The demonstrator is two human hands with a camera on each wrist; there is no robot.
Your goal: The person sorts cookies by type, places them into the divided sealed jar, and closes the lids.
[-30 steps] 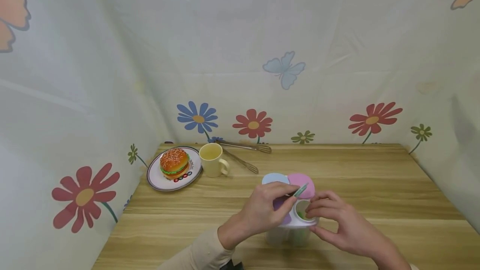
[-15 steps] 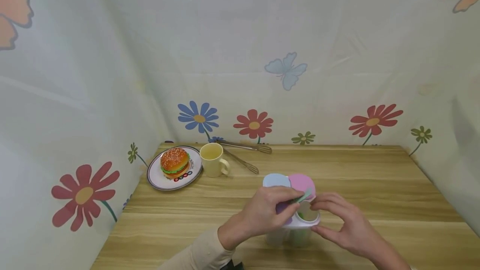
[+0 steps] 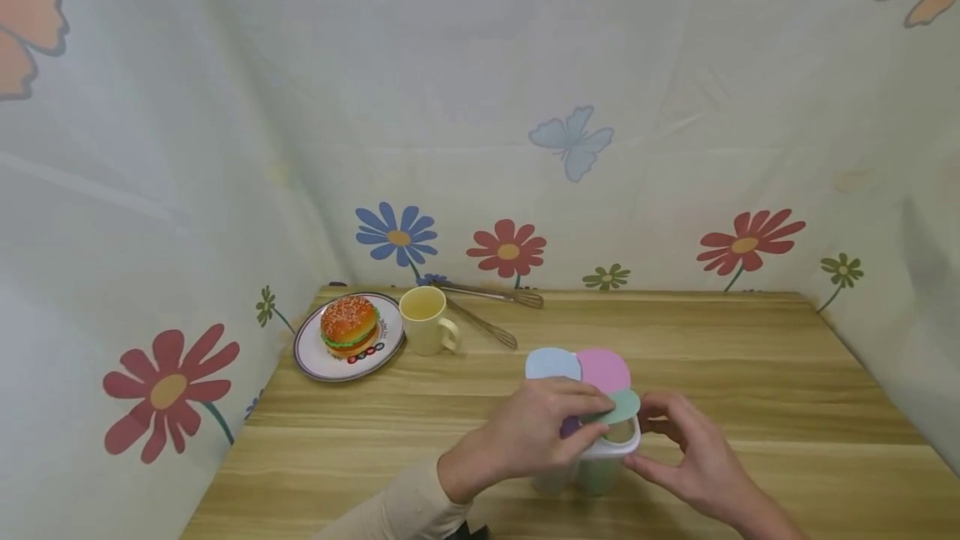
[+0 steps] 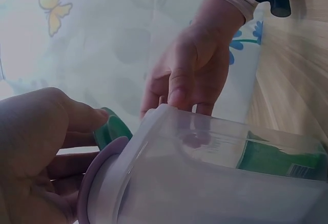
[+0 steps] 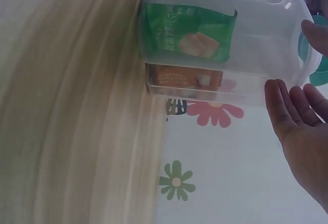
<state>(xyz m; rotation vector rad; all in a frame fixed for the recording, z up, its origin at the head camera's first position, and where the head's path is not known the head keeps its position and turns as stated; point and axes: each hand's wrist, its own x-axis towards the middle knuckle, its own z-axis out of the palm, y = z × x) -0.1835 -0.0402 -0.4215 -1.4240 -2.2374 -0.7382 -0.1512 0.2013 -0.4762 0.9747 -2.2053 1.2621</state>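
Note:
A clear storage container point(image 3: 597, 476) with a white rim stands on the table, its several compartments topped by coloured lids. Between thumb and fingers, my left hand point(image 3: 540, 423) pinches a green lid point(image 3: 622, 407), tilted over the front right opening. That opening shows partly below the lid. My right hand point(image 3: 693, 461) holds the container's right corner, thumb at the front of the rim and fingers along the side. Through the wall in the right wrist view, a green packet point(image 5: 189, 32) and a brown packet point(image 5: 179, 78) are visible. The blue lid point(image 3: 552, 362), pink lid point(image 3: 604, 368) and purple lid point(image 4: 97, 178) cover other compartments.
At the table's back left lies a plate point(image 3: 311, 357) with a burger point(image 3: 349, 325) on it. Beside it stands a yellow mug point(image 3: 422, 327). Two whisks point(image 3: 487, 327) lie behind the mug. A flowered cloth point(image 3: 652, 148) hangs along the back and sides.
My left hand has turned the green lid from edge-on to flatter, lowering it over the opening. My right fingers have moved from inside the opening to the container's outer right side.

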